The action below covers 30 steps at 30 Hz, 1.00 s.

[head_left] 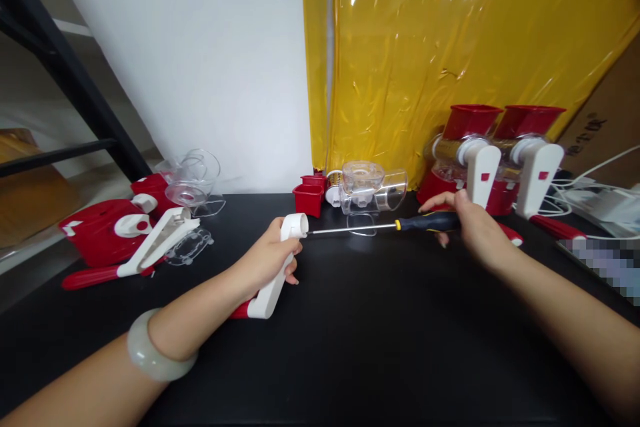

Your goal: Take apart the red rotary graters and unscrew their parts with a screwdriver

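Observation:
My left hand [277,253] is closed around a white crank handle [270,290] with a red grip at its lower end. The round white head of the crank points up and to the right. In my right hand [473,227] is a screwdriver [425,221] with a dark blue and yellow handle, held level. Its long metal shaft runs left, and the tip is at the crank's head, by the opening on its right side. Whether the tip sits in a screw is too small to tell.
Red base parts [105,230], another crank handle [155,240] and clear plastic pieces [193,177] lie left. At the back are red hoppers [309,197] and a clear housing [365,187]. Two assembled rotary graters [473,123] stand right, near white cables [555,197]. Yellow film [400,67] hangs behind the black table [350,347].

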### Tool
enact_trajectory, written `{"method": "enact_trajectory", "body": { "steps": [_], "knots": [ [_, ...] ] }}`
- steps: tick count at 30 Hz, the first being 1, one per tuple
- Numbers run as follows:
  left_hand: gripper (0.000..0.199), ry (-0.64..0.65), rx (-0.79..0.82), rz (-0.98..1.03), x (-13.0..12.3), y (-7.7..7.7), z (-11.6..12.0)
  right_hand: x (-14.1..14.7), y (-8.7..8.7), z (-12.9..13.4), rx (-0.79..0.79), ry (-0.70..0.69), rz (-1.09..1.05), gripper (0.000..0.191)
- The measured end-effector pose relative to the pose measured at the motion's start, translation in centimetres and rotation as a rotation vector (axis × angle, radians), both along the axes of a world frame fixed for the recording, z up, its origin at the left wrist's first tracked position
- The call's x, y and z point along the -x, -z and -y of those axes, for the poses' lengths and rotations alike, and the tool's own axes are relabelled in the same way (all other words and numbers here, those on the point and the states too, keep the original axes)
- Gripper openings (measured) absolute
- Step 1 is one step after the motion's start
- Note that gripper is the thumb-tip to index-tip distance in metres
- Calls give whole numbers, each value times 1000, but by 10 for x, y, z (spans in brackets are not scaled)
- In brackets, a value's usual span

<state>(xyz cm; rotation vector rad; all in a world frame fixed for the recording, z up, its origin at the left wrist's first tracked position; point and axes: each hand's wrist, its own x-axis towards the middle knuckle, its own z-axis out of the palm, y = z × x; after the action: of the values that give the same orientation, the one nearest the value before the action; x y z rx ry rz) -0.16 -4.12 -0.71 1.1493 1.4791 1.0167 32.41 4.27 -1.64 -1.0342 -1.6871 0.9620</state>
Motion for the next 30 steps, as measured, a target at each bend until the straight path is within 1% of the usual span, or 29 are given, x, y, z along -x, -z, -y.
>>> {"method": "enact_trajectory", "body": {
  "steps": [1,2,3,5,6,9,11,12,13,15,17,18,19,21,23,24,25,27,29,30],
  "knots": [
    [36,-5,-3,1,0,0,0,0,0,0,3,9,77,56],
    [37,-11,-7,0,0,0,0,-1,0,0,2,18,123,52],
    [37,-15,-13,-2,0,0,0,-1,0,0,-5,32,121,46],
    [36,-17,-24,0,0,-1,0,1,0,0,-29,48,29,35],
    [35,-14,-29,3,0,-1,0,2,0,1,-40,41,-39,35],
    [35,-1,-41,3,-1,-1,0,7,-1,3,-22,-37,-246,47],
    [34,-3,-42,-10,-1,-1,1,9,-1,4,37,-68,-316,42],
    [34,-5,-42,-13,-2,-2,1,9,-1,3,73,-60,-299,40],
    [34,-6,-41,-14,-2,-2,1,9,-1,3,103,-43,-239,41],
    [35,-4,-43,-14,-3,-3,2,7,-1,1,124,10,-66,47],
    [36,-1,-47,-18,-4,-3,3,4,-2,0,64,63,21,40],
    [37,1,-50,-21,-4,-3,3,3,-2,0,22,64,-6,34],
    [37,1,-54,-25,-5,-4,3,3,-2,1,-11,45,-75,31],
    [38,-3,-61,-31,-5,-3,3,3,-3,2,-30,-51,-244,35],
    [37,-12,-67,-32,-5,-3,3,4,-5,4,17,-143,-351,36],
    [37,-17,-70,-33,-5,-3,3,4,-5,5,49,-151,-355,33],
    [37,-19,-71,-34,-6,-4,3,5,-6,5,75,-132,-315,31],
    [38,-18,-74,-37,-6,-4,4,4,-7,5,96,-50,-135,36],
    [38,-8,-81,-44,-6,-4,4,3,-7,4,62,30,10,38],
    [38,-2,-87,-48,-6,-4,4,3,-7,4,28,46,9,35]
  ]
}}
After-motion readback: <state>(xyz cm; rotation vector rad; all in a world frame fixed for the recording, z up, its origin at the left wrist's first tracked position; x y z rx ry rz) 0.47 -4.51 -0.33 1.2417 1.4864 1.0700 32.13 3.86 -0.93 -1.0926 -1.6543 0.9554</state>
